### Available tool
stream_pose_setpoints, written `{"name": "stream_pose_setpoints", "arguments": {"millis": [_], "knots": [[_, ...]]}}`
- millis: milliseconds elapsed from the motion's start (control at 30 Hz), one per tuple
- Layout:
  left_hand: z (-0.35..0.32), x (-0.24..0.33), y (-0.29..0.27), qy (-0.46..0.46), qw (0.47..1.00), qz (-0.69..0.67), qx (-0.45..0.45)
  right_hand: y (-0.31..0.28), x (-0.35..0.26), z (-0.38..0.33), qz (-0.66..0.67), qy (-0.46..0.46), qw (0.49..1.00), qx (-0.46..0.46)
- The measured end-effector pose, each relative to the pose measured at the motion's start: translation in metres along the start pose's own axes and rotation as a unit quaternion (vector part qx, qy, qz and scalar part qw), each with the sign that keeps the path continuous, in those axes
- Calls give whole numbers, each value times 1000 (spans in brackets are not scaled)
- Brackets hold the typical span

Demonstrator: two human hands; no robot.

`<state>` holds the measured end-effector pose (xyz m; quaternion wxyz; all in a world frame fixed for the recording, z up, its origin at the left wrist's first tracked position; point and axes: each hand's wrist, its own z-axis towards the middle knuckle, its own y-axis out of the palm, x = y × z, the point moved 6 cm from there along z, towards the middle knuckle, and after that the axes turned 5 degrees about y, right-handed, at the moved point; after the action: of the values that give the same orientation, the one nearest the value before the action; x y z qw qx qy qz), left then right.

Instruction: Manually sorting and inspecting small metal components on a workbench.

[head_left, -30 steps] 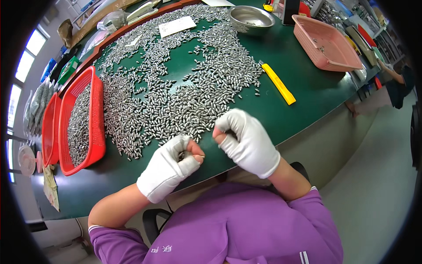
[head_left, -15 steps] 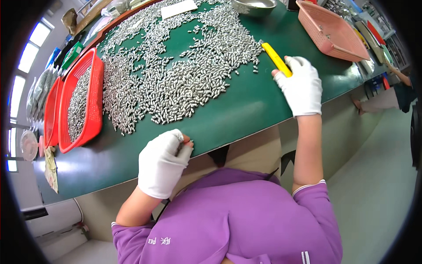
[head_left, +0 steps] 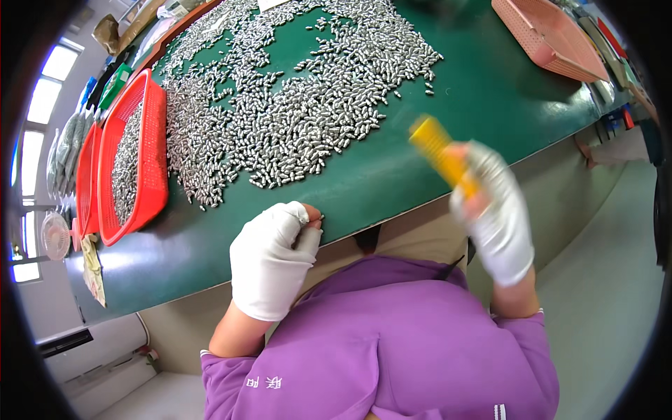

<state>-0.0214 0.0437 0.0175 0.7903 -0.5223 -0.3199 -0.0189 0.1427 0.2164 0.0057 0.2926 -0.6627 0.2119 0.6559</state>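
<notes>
My right hand (head_left: 493, 210), in a white glove with bare fingertips, is wrapped round a yellow utility knife (head_left: 441, 150). The hand and knife are raised at the table's front edge, smeared by motion; whether a blade is out cannot be seen. My left hand (head_left: 274, 255), gloved the same way, rests by the table edge with thumb and fingers pinched together. What sits in that pinch is too small and hidden to name. Beyond it, a broad spread of small silvery metal pieces (head_left: 301, 133) covers much of the green table (head_left: 392, 175).
At the left stands a red plastic basket (head_left: 155, 150) partly filled with metal pieces, beside another red basket (head_left: 85, 189). A pink basket (head_left: 542, 49) lies at the far right. A cloth (head_left: 92, 269) hangs over the left edge. Another person's leg (head_left: 609, 150) shows at the right.
My right hand has drawn the utility knife back from the edge of the metal pieces toward me. The left hand keeps its pinch. The whole view has shifted slightly.
</notes>
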Motion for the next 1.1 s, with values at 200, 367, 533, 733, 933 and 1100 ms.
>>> {"name": "stream_pose_setpoints", "arguments": {"millis": [200, 367, 533, 733, 933, 1100], "knots": [[-1, 0, 0, -18, 1000, 3, 7, 44, -2, -28, -304, -109, 937, -132], [-2, 0, 1, -23, 1000, 11, 14, 61, -9, -33, -391, -152, 894, -158], [-4, 0, 2, -11, 999, 12, 28, 63, -7, -36, -411, -161, 886, -141], [-3, 0, 3, -11, 1000, 22, 19, 61, -8, -32, -388, -140, 896, -163], [1, 0, 3, -8, 999, 33, 7, 62, -19, -22, -424, -145, 873, -193], [1, 6, -1, 5, 999, 29, 17, 63, -33, -22, -484, -181, 836, -184]]}}
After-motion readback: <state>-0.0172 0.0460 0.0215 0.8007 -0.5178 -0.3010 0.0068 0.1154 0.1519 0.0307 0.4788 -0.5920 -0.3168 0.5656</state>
